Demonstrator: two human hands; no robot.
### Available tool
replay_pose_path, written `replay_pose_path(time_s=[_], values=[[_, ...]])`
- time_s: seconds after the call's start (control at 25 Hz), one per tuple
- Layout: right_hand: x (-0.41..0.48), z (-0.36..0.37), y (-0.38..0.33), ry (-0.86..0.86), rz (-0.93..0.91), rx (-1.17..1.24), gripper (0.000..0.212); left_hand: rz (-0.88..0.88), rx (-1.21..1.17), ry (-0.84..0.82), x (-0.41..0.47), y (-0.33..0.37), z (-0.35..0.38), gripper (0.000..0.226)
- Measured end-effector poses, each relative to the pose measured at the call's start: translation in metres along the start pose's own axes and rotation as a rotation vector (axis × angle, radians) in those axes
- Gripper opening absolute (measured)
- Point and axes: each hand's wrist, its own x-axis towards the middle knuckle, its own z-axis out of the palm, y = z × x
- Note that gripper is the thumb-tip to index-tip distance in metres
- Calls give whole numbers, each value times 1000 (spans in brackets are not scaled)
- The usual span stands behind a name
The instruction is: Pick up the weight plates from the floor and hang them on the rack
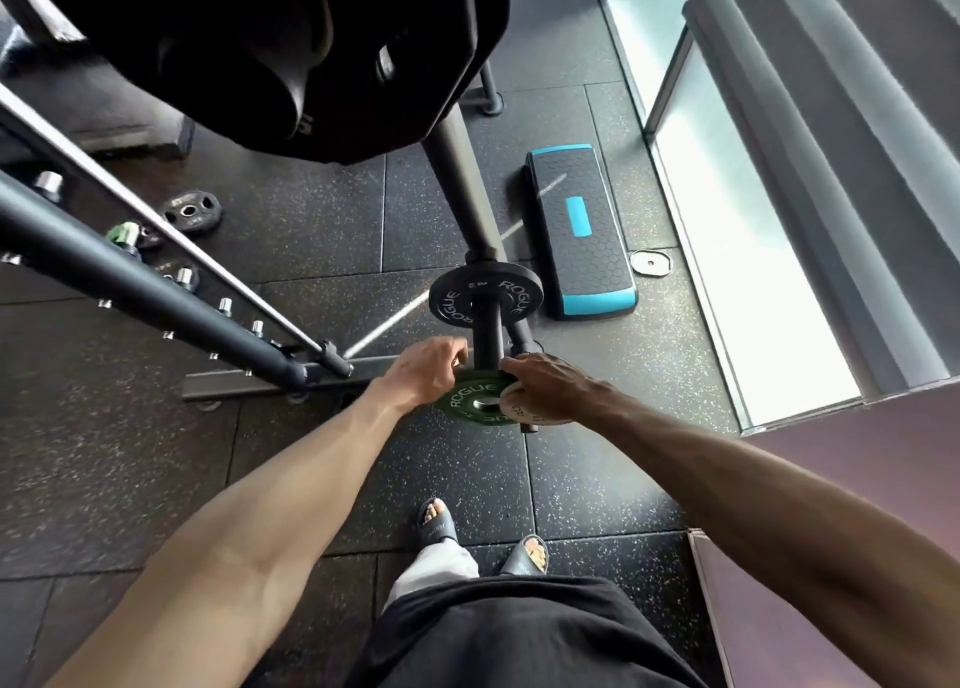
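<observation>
While the left grip (423,373) and right grip (553,386) pinch it, the green plate (466,401) lies between.

Black garment (519,635) at waist, pale grey trouser leg (436,565), dark slide sandals (436,524), bare toes

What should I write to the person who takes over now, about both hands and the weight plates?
Left hand: grips the green plate at its left edge.
Right hand: holds its right edge, together with a small white plate.
Done: the black Rogue plate hangs on the rack peg.
Left: hang the green and white plates; a black floor plate and a grey plate lie on the floor.
</observation>
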Motion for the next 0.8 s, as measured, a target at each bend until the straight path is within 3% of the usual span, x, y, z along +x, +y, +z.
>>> replay_pose_path(time_s=[0.08, 0.16, 0.32, 0.64, 0.8], values=[[-2, 3, -1, 9, -16, -26, 24, -63, -44, -207, -13, -1, 3, 22], [-4, 5, 0, 29, -29, -37, 24, -55, 5, -266, -18, 4, 6, 20], [-4, 6, 5, 114, 8, -28, 24, -16, 2, -115, -12, 1, 8, 16], [-3, 12, 9, 133, 32, -102, 31, -64, 66, 16, -7, 7, 13, 17], [6, 1, 17, 130, 67, -67, 24, -80, 130, 111, 4, 12, 8, 27]])
